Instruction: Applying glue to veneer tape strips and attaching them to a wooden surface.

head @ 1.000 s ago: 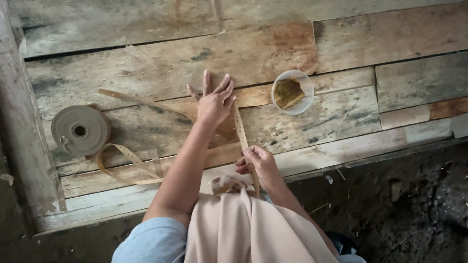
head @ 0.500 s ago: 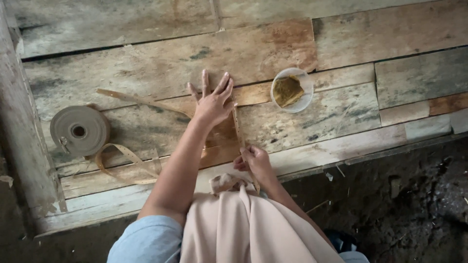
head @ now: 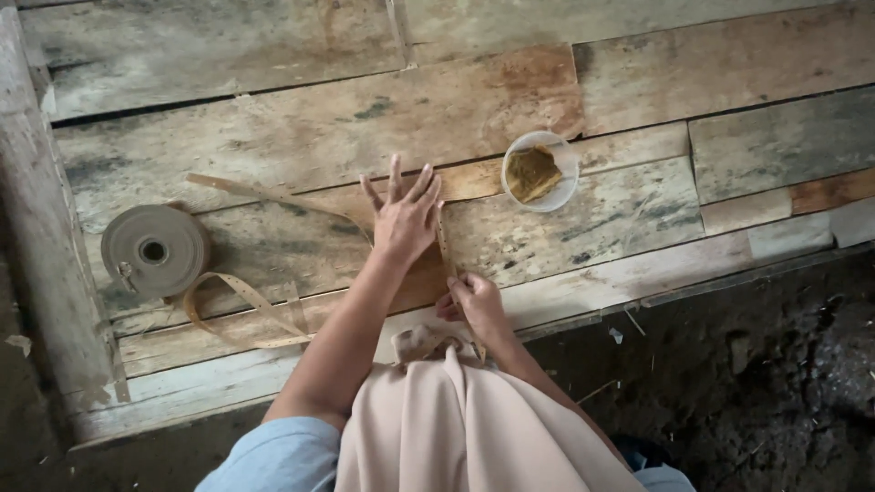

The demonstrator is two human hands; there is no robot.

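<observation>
Head view, looking straight down: nearest the camera a fold of beige cloth drapes over the person's lap, with a light blue sleeve at the lower left. Just beyond the cloth, at the near edge of the plank table, the right hand is closed, its fingers pinched on the near end of a thin tan strip. That strip runs away from the pinch in a straight line, lying on the boards, and passes along the right side of the left hand, touching or just beside its outer finger; whether the hand's edge rests on it cannot be told. The left hand lies flat, palm down, its fingers spread wide and gripping nothing, pressed onto a reddish-brown patch of the wood. From under its left side a long tan band leads off leftward across the boards, and nearer, lower left, a looser loop of the same band curls over the planks. Beside that loop, further left, sits a round grey-tan roll of tape lying flat, its hollow core facing up. To the right of the spread hand, well apart from the fingers, stands a small clear plastic cup with a brownish-yellow lump inside. Right of the table's near edge lies dark ground littered with bits of straw.
</observation>
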